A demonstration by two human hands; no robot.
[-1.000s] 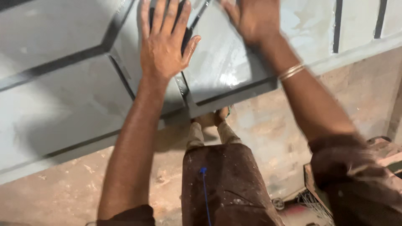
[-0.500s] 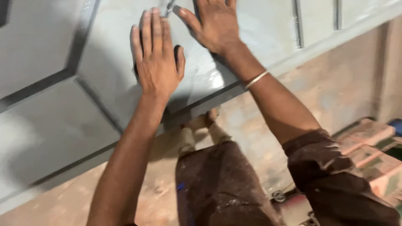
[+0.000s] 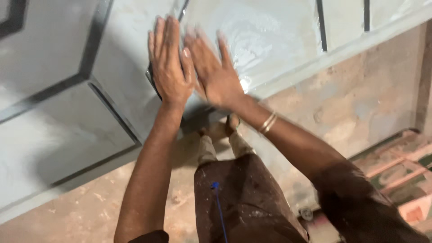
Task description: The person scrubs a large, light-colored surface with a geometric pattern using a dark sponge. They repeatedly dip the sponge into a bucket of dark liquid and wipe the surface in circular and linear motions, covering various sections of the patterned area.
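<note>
Hands: left hand [image 3: 168,67], right hand [image 3: 216,74] spread flat | grey panel [image 3: 112,58] beneath, touching

Bare dusty concrete floor [image 3: 351,108], stacked bricks [image 3: 400,171]

One camera only, worn on the person's head, looks steeply down and a little forward along both outstretched arms, so the left hand [image 3: 168,67] and right hand [image 3: 216,74] sit upper-centre and close to the lens, pressed side by side. Beyond and around the hands the grey panelled door [image 3: 54,135] fills the top and left of the view. Below the hands, nearer the camera, come the person's trousers [image 3: 243,202] and the dusty floor [image 3: 360,103]; there is no second view to overlap with.
</note>
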